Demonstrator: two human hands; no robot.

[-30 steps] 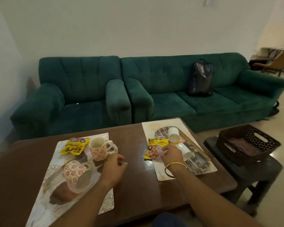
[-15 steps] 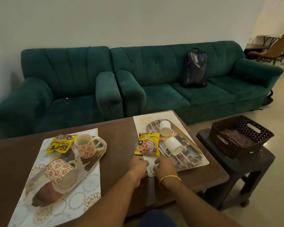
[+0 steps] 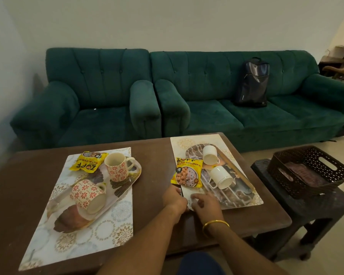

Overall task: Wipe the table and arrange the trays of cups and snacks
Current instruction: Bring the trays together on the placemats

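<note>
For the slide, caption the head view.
Both hands grip the right placemat's near corner beside a snack packet.

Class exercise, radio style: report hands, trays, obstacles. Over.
Both hands, left and right, at the right placemat near edge. Three cups tipped, one floral cup upright. Nothing in the way.

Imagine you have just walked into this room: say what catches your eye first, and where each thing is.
The green sofa along the far wall dominates, with a dark backpack propped on its seat. On the brown table lie two placemats with trays: floral mugs and a yellow snack packet on the left, white cups tipped over on the right. Both hands, left hand and right hand, meet at the right placemat's near edge.
</note>
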